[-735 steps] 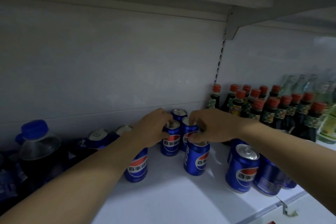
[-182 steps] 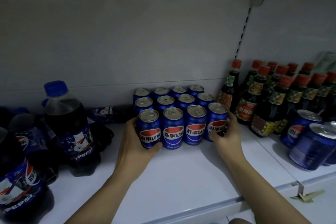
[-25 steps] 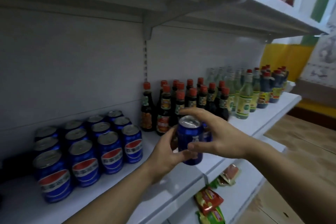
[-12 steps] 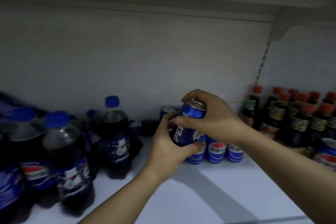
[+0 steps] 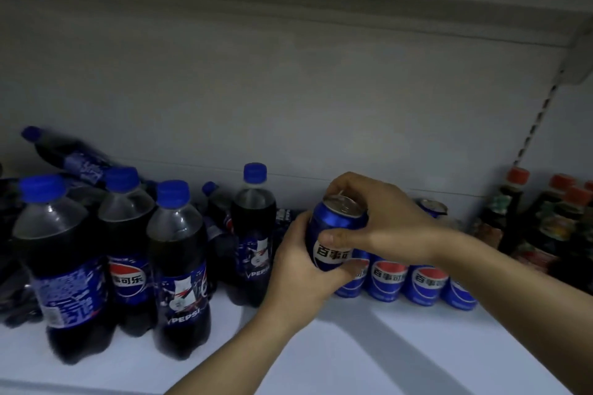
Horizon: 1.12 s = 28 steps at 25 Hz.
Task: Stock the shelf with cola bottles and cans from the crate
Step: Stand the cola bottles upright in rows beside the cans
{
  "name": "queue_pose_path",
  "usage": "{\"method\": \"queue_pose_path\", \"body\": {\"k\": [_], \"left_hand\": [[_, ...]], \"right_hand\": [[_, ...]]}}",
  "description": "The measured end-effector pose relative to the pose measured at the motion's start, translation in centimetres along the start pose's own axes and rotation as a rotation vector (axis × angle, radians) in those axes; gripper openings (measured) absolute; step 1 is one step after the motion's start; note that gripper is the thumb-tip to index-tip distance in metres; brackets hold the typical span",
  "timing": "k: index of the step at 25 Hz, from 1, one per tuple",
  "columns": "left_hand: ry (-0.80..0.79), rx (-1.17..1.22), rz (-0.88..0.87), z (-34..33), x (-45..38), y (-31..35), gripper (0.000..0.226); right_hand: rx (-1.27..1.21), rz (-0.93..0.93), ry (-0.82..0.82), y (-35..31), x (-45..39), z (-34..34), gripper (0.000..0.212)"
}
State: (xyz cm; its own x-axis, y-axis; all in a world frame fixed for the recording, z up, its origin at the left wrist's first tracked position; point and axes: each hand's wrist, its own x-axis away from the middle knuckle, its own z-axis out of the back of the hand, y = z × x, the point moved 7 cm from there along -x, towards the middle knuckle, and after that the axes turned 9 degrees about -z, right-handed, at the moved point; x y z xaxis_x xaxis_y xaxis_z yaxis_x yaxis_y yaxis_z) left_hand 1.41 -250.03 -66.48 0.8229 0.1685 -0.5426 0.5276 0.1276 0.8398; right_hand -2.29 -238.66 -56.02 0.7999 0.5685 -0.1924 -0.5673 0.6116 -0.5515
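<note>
I hold one blue cola can (image 5: pixel 332 234) in both hands, raised above the shelf (image 5: pixel 369 359) in front of the block of standing blue cans (image 5: pixel 423 282). My left hand (image 5: pixel 298 269) wraps its lower left side from below. My right hand (image 5: pixel 382 218) grips its top and upper side, thumb across the front. The held can tilts slightly, label facing me. Several cola bottles (image 5: pixel 179 269) with blue caps stand to the left, and one bottle (image 5: pixel 64 157) lies on its side behind them. The crate is out of view.
Dark sauce bottles with red caps (image 5: pixel 519 212) stand at the right end of the shelf. The grey back wall (image 5: pixel 288 90) and the underside of the shelf above close in the space. Bare white shelf lies in front of the cans and bottles.
Both hands keep hold of the can; it has turned so its label faces me. The view has swung left, bringing more cola bottles into sight.
</note>
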Motion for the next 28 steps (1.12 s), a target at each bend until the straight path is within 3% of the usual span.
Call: {"method": "queue_pose_path", "body": {"k": [3,8,15,22,26,28], "left_hand": [[0.024,-0.093,0.022,0.0,1.2,-1.1,0.069],[0.010,-0.031,0.097,0.2,3.1,-3.3,0.065],[-0.038,-0.038,0.203,1.1,4.4,-5.2,0.062],[-0.101,-0.197,0.191,2.2,5.3,-4.9,0.082],[-0.176,-0.282,0.188,3.6,6.2,-4.5,0.073],[-0.130,-0.356,0.170,4.8,7.0,-4.3,0.053]], "right_hand": [[0.110,-0.019,-0.023,0.7,-0.3,-1.5,0.051],[0.104,0.048,-0.219,1.4,-0.5,-4.5,0.056],[0.440,0.163,-0.179,1.4,-1.7,-6.9,0.056],[0.338,0.145,-0.282,1.2,-1.9,-6.3,0.054],[0.185,0.084,-0.153,2.0,-4.6,-4.7,0.030],[0.251,0.059,-0.163,2.6,-6.5,-5.8,0.030]]}}
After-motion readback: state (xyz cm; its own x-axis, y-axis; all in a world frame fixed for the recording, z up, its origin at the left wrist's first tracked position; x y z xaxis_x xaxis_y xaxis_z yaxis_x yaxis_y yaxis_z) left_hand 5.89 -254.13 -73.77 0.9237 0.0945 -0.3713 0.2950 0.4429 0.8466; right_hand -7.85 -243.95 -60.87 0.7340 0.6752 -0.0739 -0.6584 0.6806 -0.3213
